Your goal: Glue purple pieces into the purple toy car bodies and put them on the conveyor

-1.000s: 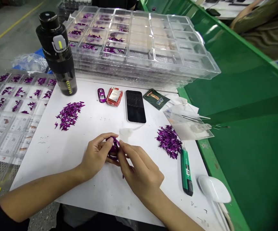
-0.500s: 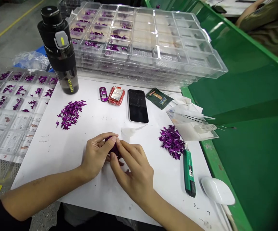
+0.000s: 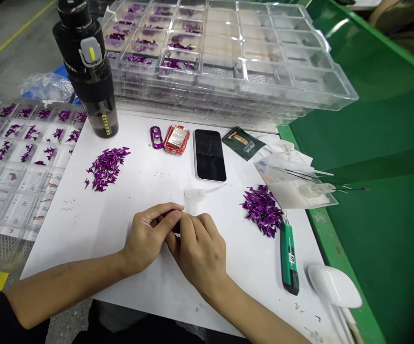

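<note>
Both hands meet over the middle of the white work board (image 3: 128, 282). My left hand (image 3: 148, 235) and my right hand (image 3: 197, 248) have their fingers closed around a small purple car-shaped part (image 3: 174, 224), of which only a dark sliver shows between the fingertips. A pile of small purple pieces (image 3: 107, 167) lies to the left, and a second such pile (image 3: 263, 209) to the right. Another purple toy car body (image 3: 156, 137) rests farther back.
A black bottle (image 3: 88, 71) stands back left. Stacked clear trays (image 3: 228, 62) hold purple pieces at the back; another tray (image 3: 16, 157) lies left. A phone (image 3: 209, 154), red case (image 3: 176, 139), green packet (image 3: 243, 142), plastic bags (image 3: 296, 184), green cutter (image 3: 289, 255) and white mouse (image 3: 334, 285) are right.
The hands closed more tightly over the purple part, hiding most of it, and the right hand's fingers curled in. The view shifted slightly.
</note>
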Demonstrator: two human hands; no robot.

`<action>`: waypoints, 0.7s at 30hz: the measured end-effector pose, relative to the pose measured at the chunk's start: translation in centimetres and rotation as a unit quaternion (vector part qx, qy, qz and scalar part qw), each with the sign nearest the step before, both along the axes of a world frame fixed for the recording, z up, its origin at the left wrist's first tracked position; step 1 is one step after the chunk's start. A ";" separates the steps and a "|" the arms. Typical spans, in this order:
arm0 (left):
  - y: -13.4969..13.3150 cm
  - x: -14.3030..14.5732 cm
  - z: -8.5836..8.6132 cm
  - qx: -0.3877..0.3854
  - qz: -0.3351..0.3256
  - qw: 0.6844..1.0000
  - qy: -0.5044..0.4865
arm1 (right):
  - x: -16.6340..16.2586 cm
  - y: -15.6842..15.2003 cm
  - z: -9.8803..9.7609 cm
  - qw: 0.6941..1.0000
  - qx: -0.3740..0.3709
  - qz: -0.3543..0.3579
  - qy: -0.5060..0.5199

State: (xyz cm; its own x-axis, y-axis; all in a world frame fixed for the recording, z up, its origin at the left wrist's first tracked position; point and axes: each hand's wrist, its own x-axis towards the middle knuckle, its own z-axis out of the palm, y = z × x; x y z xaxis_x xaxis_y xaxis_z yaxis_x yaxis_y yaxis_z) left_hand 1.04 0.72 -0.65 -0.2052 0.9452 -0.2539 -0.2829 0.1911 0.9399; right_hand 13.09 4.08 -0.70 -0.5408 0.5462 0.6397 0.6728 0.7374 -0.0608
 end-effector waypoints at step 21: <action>0.7 -0.7 -0.1 -0.009 -0.050 0.985 -0.163 | 3.4 4.0 -0.7 0.908 -0.344 -0.059 0.233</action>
State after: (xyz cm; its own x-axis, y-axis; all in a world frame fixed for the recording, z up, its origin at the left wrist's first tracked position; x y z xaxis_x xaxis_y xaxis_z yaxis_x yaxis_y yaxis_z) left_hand 0.29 1.42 -0.78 -0.0161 0.9510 -0.3087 -0.5486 0.2497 0.7979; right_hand 16.48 8.10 -1.40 -0.2114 0.9396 0.2691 0.5279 0.3415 -0.7777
